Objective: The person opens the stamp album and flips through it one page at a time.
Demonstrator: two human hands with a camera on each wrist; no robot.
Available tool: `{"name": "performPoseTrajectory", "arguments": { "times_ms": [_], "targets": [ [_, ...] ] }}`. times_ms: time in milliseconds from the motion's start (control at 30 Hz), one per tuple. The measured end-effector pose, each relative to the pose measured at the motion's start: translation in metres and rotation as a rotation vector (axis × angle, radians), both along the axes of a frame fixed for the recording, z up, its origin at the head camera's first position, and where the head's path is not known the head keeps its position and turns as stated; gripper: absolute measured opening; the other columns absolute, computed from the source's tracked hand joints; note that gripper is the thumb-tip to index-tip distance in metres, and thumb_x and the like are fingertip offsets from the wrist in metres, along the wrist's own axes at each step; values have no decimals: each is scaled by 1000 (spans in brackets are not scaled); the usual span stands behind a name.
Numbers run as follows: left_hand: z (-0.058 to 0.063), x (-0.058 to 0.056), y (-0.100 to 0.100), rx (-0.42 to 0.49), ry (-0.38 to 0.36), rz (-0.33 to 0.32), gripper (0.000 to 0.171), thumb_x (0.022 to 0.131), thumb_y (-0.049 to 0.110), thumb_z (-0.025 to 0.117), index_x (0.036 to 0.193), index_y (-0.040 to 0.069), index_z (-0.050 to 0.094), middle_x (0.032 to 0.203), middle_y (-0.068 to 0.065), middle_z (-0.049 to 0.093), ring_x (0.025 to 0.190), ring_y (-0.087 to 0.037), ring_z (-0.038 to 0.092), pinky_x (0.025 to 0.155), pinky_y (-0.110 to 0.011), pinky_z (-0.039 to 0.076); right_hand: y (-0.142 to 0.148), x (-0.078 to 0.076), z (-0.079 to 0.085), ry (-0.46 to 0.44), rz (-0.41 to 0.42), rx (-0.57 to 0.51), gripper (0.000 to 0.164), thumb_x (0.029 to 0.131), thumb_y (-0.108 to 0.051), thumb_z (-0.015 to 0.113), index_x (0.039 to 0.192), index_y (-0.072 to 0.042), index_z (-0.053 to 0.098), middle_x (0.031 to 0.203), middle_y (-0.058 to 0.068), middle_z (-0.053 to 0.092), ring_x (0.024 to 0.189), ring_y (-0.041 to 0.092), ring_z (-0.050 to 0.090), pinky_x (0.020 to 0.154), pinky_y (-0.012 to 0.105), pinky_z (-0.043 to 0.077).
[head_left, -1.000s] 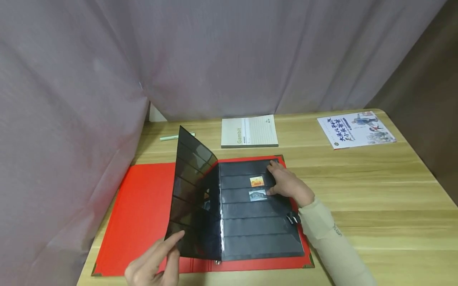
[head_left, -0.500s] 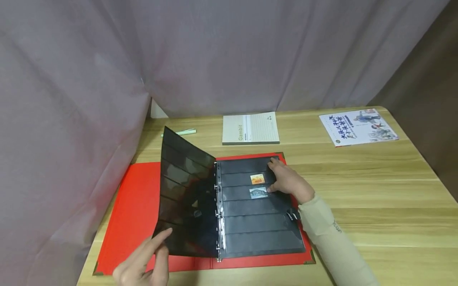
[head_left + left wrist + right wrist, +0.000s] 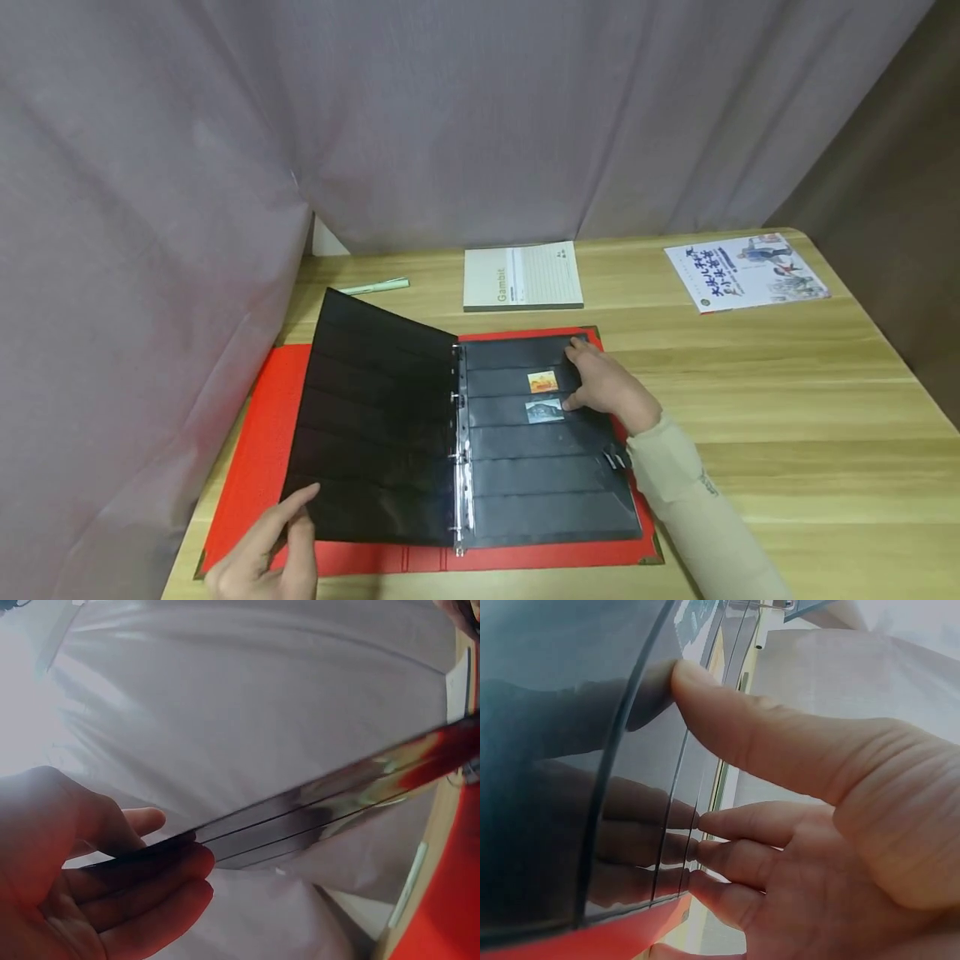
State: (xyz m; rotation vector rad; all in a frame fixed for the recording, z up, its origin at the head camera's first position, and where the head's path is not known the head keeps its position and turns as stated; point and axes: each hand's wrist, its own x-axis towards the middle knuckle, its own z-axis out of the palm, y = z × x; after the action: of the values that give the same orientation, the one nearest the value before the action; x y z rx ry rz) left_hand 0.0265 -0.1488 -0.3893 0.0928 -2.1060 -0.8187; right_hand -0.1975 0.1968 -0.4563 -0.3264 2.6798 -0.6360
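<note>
A red ring binder [image 3: 255, 450] lies spread on the table with black pocket pages in it. My left hand [image 3: 266, 546] pinches the lower outer corner of a raised black page [image 3: 375, 425], which slants up from the metal rings. In the left wrist view that page [image 3: 315, 799] runs between thumb and fingers. On the right-hand page [image 3: 551, 475] sit an orange stamp [image 3: 543, 382] and a grey-blue stamp [image 3: 544, 411]. My right hand [image 3: 607, 387] rests on this page's outer edge, thumb beside the grey-blue stamp. In the right wrist view its fingertips [image 3: 705, 847] touch the glossy page.
Behind the binder lie a light green pen [image 3: 382, 286] and a Gambit notebook [image 3: 522, 277]. A booklet with a printed cover [image 3: 747, 271] lies at the back right. Grey curtain [image 3: 465, 125] hangs along the table's back and left sides.
My left hand has moved left and down, swinging the black page over toward the left cover. The rings have come into view. My right hand has stayed on the right page.
</note>
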Motion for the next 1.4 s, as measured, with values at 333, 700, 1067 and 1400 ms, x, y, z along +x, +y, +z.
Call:
{"name": "performPoseTrajectory", "arguments": {
  "times_ms": [333,700,1067,1400],
  "targets": [
    [-23,1,-13,91,-83,143,29,75,-22,63,85,0,79,61,-10,64,46,6,44,47,-7,37,-1,4,0,-4,-12,-17,90,75,-7,89,145,18,38,157,34,26,144,50,27,113,59,30],
    [-47,-7,-21,204,-121,230,26,82,-16,64,93,2,79,47,-7,54,34,3,28,38,-14,26,-1,1,0,-7,-27,-26,91,74,-7,90,146,17,38,158,33,26,143,50,29,112,60,32],
    [-61,-9,-26,241,-197,291,27,82,-16,63,95,2,79,49,-2,53,35,2,29,38,-15,25,7,2,-1,15,10,-22,85,81,-12,86,146,15,39,157,33,27,143,50,30,111,62,32],
    [-77,-10,-35,248,-303,326,26,83,-11,65,99,3,79,52,-3,55,34,2,30,35,-18,25,16,-5,-4,42,36,-40,95,80,-19,87,150,15,32,160,34,18,147,53,13,114,67,20]
  ]
}}
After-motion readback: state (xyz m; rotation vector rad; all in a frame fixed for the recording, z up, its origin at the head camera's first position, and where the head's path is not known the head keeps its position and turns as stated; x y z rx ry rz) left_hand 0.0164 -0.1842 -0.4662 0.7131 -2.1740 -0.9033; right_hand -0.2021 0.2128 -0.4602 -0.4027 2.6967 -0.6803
